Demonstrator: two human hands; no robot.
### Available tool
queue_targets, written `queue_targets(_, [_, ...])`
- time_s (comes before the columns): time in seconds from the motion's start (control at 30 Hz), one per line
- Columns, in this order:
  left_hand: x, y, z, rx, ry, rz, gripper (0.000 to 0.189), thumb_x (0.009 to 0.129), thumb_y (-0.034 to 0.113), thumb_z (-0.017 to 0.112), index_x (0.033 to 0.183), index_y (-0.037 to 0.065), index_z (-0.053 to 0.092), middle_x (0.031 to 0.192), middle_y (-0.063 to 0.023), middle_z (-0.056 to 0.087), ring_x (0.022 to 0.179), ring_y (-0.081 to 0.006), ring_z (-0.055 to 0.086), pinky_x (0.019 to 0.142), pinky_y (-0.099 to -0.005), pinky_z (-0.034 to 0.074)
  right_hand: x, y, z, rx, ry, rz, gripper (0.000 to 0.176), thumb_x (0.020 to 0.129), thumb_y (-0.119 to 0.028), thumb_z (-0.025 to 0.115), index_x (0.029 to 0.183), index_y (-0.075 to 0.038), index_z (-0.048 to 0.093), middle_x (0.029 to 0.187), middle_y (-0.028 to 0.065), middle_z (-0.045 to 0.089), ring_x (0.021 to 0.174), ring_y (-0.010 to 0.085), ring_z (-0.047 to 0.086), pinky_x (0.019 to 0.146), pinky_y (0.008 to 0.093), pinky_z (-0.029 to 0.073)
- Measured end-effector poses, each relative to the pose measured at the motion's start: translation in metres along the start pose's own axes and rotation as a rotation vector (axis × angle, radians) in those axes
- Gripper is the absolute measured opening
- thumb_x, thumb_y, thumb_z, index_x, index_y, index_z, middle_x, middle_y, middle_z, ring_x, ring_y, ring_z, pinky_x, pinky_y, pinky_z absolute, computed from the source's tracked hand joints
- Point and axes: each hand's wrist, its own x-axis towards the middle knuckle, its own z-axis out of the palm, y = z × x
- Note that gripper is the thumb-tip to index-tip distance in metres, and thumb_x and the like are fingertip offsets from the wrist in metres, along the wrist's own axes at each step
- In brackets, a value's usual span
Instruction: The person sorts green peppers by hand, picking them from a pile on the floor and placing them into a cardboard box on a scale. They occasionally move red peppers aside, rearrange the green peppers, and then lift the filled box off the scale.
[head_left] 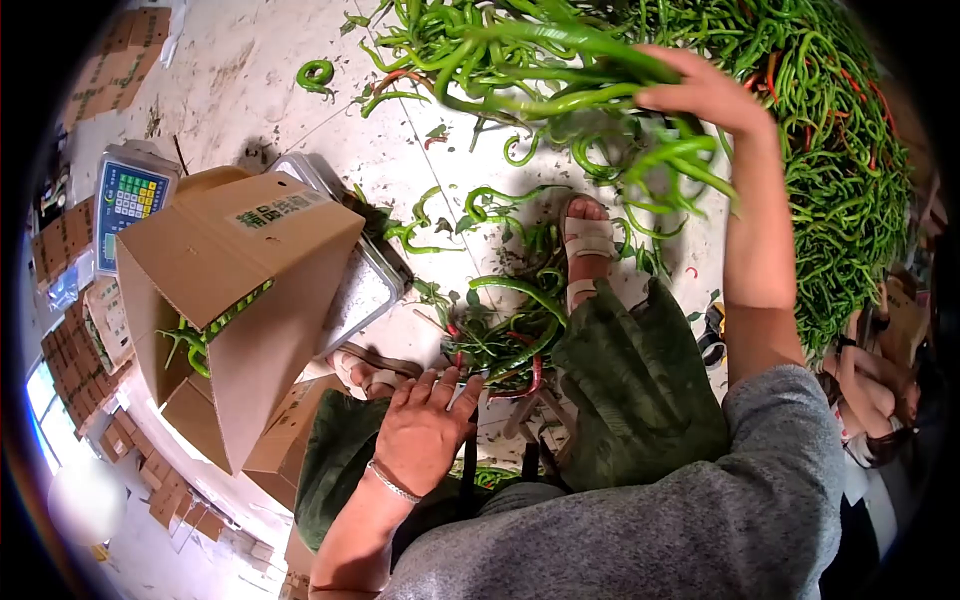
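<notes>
Right hand (705, 95) clutching peppers (560, 60), holding them high beside pile (840, 180). Left hand (420, 430) resting on knee, fingers spread, holding nothing. Box (240, 270) sitting on scale (365, 290), containing only few pods. Filling seemingly just starting, most of pile waiting.

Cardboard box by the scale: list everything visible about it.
The box is plain brown cardboard with green printed characters on one flap. Its flaps are open and it sits tilted, seemingly resting on the scale, opening facing lower left. Green peppers lie inside. A second carton sits just below it. Neither hand touches it: the left hand is open nearby, the right hand grips a pepper bunch.
</notes>
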Motion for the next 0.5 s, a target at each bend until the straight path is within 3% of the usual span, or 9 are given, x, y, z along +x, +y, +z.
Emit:
queue_targets(0.07, [0.001,0.000,-0.003,-0.028,-0.041,-0.015,0.053,0.078,0.023,0.065,0.128,0.012,0.051,0.124,-0.0118,0.055,0.115,-0.0283,0.050,0.097,-0.0406,0.039,0.035,0.059,0.019,-0.141,0.044,0.065,0.054,0.080,-0.021,0.066,0.130,-0.008,0.050,0.119,0.0107,0.059,0.109,0.0186,0.054,0.093,0.0302,0.042])
queue_targets(0.13, [0.002,-0.001,-0.005,-0.045,-0.064,-0.024,0.056,0.077,0.023,0.067,0.129,0.012,0.050,0.124,-0.0119,0.054,0.116,-0.0286,0.049,0.097,-0.0401,0.039,0.049,0.107,0.029,-0.376,0.252,0.072,0.048,0.082,-0.020,0.064,0.127,-0.008,0.053,0.119,0.0124,0.059,0.108,0.0199,0.056,0.092,0.0314,0.044])
queue_targets(0.17, [0.003,-0.002,-0.005,-0.045,-0.059,-0.025,0.056,0.077,0.023,0.067,0.129,0.012,0.050,0.124,-0.0122,0.054,0.117,-0.0287,0.049,0.097,-0.0401,0.039,0.045,0.115,0.034,-0.263,0.441,0.022,0.040,0.080,-0.024,0.064,0.117,-0.008,0.060,0.106,0.0140,0.065,0.096,0.0256,0.063,0.085,0.0334,0.048])
queue_targets(0.3, [0.005,-0.006,-0.007,-0.065,-0.057,-0.024,0.055,0.077,0.023,0.067,0.128,0.010,0.050,0.124,-0.0136,0.054,0.116,-0.0297,0.049,0.097,-0.0404,0.039,0.015,0.130,0.027,-0.105,0.742,0.087,0.030,0.081,-0.020,0.063,0.108,-0.007,0.064,0.099,0.0114,0.067,0.091,0.0208,0.064,0.082,0.0303,0.048])
queue_targets(0.43, [0.006,-0.005,-0.013,-0.057,-0.056,-0.015,0.053,0.078,0.022,0.066,0.127,0.009,0.051,0.123,-0.0145,0.053,0.116,-0.0307,0.049,0.097,-0.0412,0.038,-0.008,0.141,0.037,-0.179,0.745,0.158,0.021,0.082,-0.018,0.062,0.100,-0.009,0.066,0.093,0.0076,0.068,0.085,0.0213,0.064,0.078,0.0300,0.049])
queue_targets(0.5, [0.006,-0.003,-0.013,-0.056,-0.061,-0.008,0.054,0.078,0.022,0.066,0.127,0.009,0.051,0.123,-0.0146,0.053,0.116,-0.0308,0.049,0.097,-0.0411,0.038,-0.004,0.143,0.053,-0.378,0.635,0.108,0.028,0.079,-0.020,0.066,0.106,-0.014,0.064,0.109,0.0069,0.063,0.096,0.0214,0.060,0.083,0.0320,0.047])
